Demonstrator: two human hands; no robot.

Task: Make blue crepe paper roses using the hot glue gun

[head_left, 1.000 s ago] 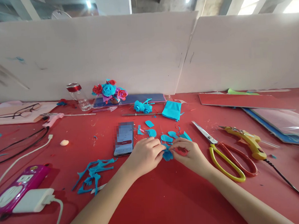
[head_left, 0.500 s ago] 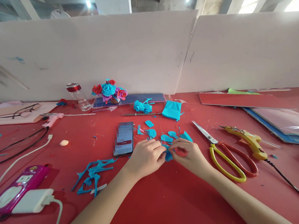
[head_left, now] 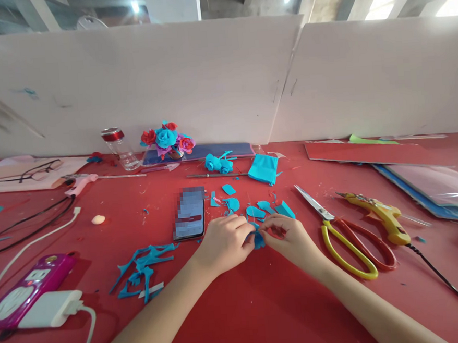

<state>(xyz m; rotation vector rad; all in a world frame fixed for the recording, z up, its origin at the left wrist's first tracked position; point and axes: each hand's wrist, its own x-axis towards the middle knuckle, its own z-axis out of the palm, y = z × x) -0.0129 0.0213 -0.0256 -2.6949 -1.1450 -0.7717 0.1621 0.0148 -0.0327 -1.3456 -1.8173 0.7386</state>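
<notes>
My left hand (head_left: 223, 244) and my right hand (head_left: 289, 239) meet over the red table (head_left: 238, 306), both pinching one small blue paper flower piece (head_left: 258, 239) between their fingertips. Several cut blue petals (head_left: 255, 211) lie just beyond the hands. A phone (head_left: 190, 218) lies face up directly left of my left hand. Blue paper offcuts (head_left: 143, 263) sit to the left of my left forearm.
Yellow-handled scissors (head_left: 345, 236) and a yellow glue gun (head_left: 377, 214) lie right of my right hand. At the back stand a paper flower bouquet (head_left: 167, 139), a glass jar (head_left: 118, 146), blue roses (head_left: 217, 164) and folded blue paper (head_left: 264, 169). A purple power strip (head_left: 25, 288) with charger sits front left.
The blue piece has been drawn tighter between my fingertips and shows less. Both hands stay in the same spot.
</notes>
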